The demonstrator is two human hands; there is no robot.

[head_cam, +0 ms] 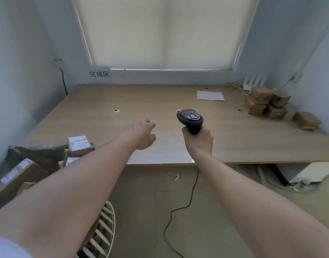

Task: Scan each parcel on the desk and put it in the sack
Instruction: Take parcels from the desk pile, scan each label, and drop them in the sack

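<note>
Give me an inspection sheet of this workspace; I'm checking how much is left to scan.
Surface: wooden desk, mostly bare.
Job's things: brown parcels stacked far right, one apart; sack at left holds labelled parcels.
Clutter: paper sheet; router.
Hands: left hand holds nothing, fingers relaxed; right hand grips the scanner.
Cables: scanner cable trails to the floor.
Surroundings: blind drawn; wall sign.

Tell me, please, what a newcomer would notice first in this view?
The black scanner, gripped in the right hand over the desk's near edge, catches the eye first. Beside it the left hand hovers empty with loosely curled fingers. A stack of brown parcels waits at the desk's far right, while labelled parcels fill the sack at lower left.
</note>
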